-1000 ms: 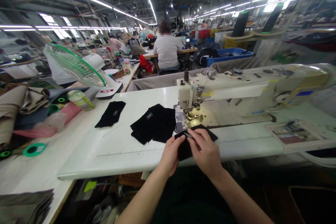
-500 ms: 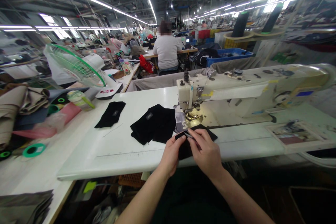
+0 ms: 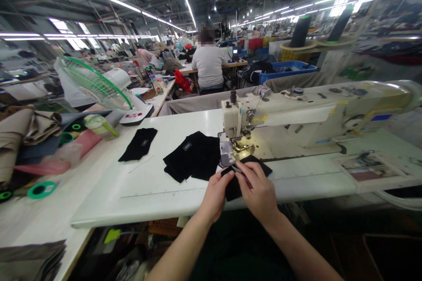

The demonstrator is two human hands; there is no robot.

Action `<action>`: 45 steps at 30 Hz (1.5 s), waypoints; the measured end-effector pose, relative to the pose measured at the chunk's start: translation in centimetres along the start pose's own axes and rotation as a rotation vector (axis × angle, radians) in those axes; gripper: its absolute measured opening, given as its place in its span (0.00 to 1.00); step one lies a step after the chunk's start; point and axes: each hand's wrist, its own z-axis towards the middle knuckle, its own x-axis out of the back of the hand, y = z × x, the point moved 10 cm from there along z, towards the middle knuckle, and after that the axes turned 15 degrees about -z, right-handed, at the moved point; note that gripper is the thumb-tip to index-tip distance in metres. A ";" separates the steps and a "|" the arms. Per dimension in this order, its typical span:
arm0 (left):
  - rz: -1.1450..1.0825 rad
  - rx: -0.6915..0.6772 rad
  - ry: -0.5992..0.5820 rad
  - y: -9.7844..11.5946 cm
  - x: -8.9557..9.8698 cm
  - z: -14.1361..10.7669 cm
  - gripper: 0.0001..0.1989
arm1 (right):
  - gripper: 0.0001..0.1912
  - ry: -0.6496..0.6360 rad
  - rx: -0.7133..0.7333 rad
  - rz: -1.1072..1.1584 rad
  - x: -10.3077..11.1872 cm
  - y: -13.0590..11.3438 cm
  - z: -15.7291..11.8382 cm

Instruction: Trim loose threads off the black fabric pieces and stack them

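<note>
My left hand (image 3: 215,195) pinches the edge of a black fabric piece (image 3: 233,189) between thumb and fingers, just in front of the sewing machine (image 3: 280,109). My right hand (image 3: 260,191) is closed on the same piece from the other side. A small grey strip shows between my fingertips; I cannot tell whether it is a label or a tool. Another black piece lies flat behind my right hand, near the lit presser foot (image 3: 242,145). Left of the needle, overlapping black fabric pieces (image 3: 206,158) bear a small grey label (image 3: 187,146).
A further stack of labelled black pieces (image 3: 138,147) lies on the white table (image 3: 108,197). A green-rimmed fan (image 3: 95,81), folded cloth (image 3: 15,140) and a green tape roll (image 3: 41,189) are at the left. A person (image 3: 209,66) sits ahead, facing away. Thread cones (image 3: 300,30) stand behind the machine.
Almost nothing differs. The view has shifted very slightly, and both hands keep the same grip on the black fabric piece.
</note>
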 end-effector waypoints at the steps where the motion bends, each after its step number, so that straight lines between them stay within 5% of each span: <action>1: 0.004 0.000 -0.005 0.0 0.0 0.0 0.15 | 0.16 0.001 0.012 -0.006 0.0 -0.1 0.0; 19: 0.102 -0.160 0.012 2.0 -0.1 -0.2 0.16 | 0.16 0.019 0.006 -0.057 -0.2 0.2 -0.4; 30: 0.081 -0.055 0.048 0.6 1.3 0.3 0.21 | 0.15 0.017 0.035 -0.077 -0.2 0.0 -0.4; 45: -0.018 -0.009 0.056 0.7 0.4 -0.1 0.18 | 0.16 -0.034 0.009 -0.045 -0.3 0.1 -0.4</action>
